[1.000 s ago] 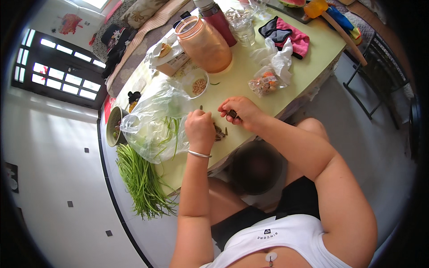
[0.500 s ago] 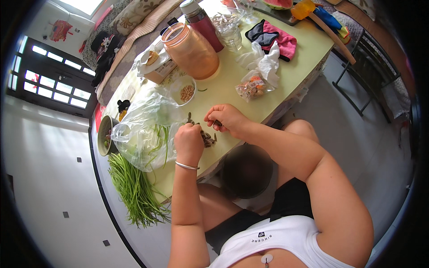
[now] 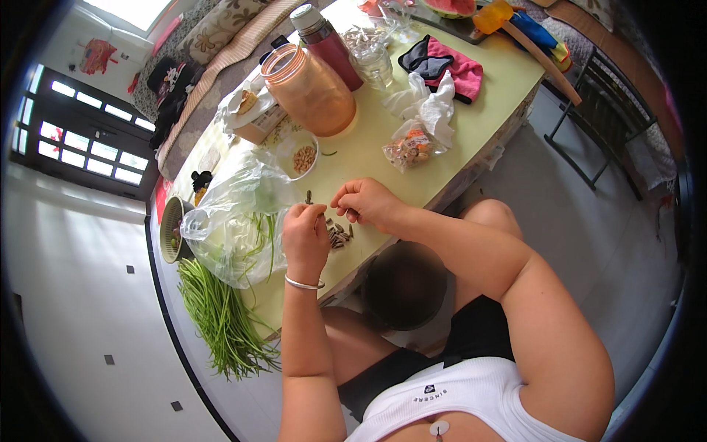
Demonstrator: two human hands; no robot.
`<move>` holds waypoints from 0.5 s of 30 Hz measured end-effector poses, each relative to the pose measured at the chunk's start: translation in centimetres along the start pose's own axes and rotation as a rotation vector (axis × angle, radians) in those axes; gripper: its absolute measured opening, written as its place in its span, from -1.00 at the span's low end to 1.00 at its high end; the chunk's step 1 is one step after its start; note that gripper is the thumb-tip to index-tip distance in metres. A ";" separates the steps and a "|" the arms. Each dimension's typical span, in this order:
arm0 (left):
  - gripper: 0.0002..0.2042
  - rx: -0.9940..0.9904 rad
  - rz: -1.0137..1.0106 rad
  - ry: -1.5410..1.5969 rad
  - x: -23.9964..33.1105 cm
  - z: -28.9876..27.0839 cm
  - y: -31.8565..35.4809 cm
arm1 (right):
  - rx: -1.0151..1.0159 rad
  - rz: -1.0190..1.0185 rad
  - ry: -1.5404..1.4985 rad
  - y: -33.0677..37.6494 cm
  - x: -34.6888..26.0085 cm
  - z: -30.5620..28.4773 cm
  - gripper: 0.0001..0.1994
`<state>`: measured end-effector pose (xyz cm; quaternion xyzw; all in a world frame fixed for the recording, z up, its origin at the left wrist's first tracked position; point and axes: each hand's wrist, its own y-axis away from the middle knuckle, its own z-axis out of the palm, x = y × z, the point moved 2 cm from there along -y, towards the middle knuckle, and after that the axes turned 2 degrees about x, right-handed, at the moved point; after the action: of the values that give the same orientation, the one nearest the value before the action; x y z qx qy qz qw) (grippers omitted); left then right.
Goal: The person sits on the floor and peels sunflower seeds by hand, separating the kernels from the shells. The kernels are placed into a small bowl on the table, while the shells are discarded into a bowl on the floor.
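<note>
My left hand (image 3: pixel 305 234), with a silver bangle at its wrist, is closed in a pinch over the table's near edge. Facing it, my right hand (image 3: pixel 366 205) also has its fingers drawn together, with a bit of something brown showing under the fingertips. What either hand grips is too small to name. Between and below them lies a small pile of dark brown, elongated pieces (image 3: pixel 339 236) on the pale yellow table (image 3: pixel 383 184). Another slim dark piece (image 3: pixel 308 197) shows just beyond my left fingertips. Farther off stands a white bowl (image 3: pixel 315 168) of light brown kernels (image 3: pixel 303 159).
On the left are a clear plastic bag (image 3: pixel 232 214), long green stalks (image 3: pixel 221 317) and a basket (image 3: pixel 169 236). Farther back stand an orange jar (image 3: pixel 313 96) and a red flask (image 3: pixel 335 51). A snack packet (image 3: pixel 412 149) lies right. Below the edge is a dark bin (image 3: pixel 405 287).
My hands have come slightly closer together, and my left fingers have turned toward the right hand. The dark cluster beyond the left hand shows less. The whole view has shifted a little.
</note>
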<state>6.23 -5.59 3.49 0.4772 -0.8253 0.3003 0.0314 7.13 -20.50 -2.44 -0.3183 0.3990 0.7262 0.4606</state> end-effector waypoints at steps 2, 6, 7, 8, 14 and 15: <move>-0.88 0.091 0.005 0.119 0.6 -0.2 -0.2 | -0.037 -0.023 -0.005 0.2 0.0 0.2 -0.91; -0.90 0.182 0.079 0.150 1.4 0.4 -0.2 | -0.068 -0.109 -0.088 0.0 0.4 0.4 -0.92; -0.89 0.189 0.080 0.148 1.4 0.6 -0.1 | -0.049 -0.126 -0.084 0.1 0.2 0.4 -0.93; -0.88 0.196 0.080 0.146 1.3 0.6 -0.1 | -0.030 -0.142 -0.081 0.4 0.0 0.5 -0.93; -0.83 0.173 0.090 -0.009 2.0 0.9 0.1 | 0.125 -0.246 0.017 0.7 0.2 0.6 -0.91; -0.84 0.176 0.087 -0.035 2.2 1.0 0.1 | 0.158 -0.253 0.021 0.7 0.2 0.6 -0.90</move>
<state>5.19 -7.80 3.35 0.4469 -0.8161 0.3646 -0.0381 6.32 -20.05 -2.15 -0.3363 0.4164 0.6254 0.5678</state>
